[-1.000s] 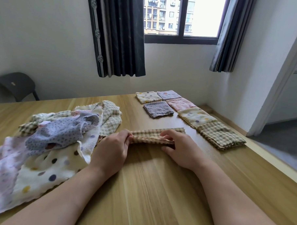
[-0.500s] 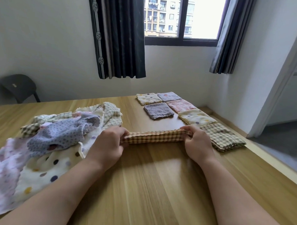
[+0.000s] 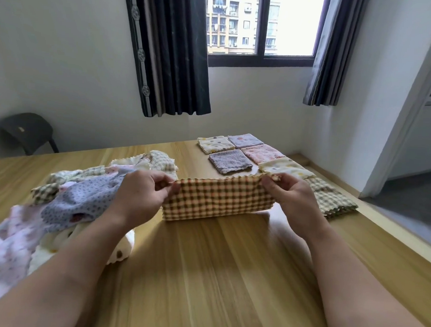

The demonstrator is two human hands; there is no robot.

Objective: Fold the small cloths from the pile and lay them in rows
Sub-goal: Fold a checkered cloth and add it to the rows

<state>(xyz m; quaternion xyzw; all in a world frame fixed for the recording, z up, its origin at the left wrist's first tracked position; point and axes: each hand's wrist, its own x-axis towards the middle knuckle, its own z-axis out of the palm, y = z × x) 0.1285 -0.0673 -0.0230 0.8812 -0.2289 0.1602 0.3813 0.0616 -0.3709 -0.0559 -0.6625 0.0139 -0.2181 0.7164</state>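
Now your left hand (image 3: 144,192) and right hand (image 3: 289,198) pinch top corners of checked cloth (image 3: 217,200), stretched taut over desk (image 3: 229,275) middle, likely so fold lands square; pile (image 3: 79,202) by left edge, rows (image 3: 230,161) at far right corner.

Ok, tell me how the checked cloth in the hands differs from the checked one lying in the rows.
The held cloth hangs upright, pinched by the left hand and right hand; the laid cloth lies flat, untouched. The held cloth is a wide strip; the laid cloth is a compact layered square. Both are checked, with wavy edges.
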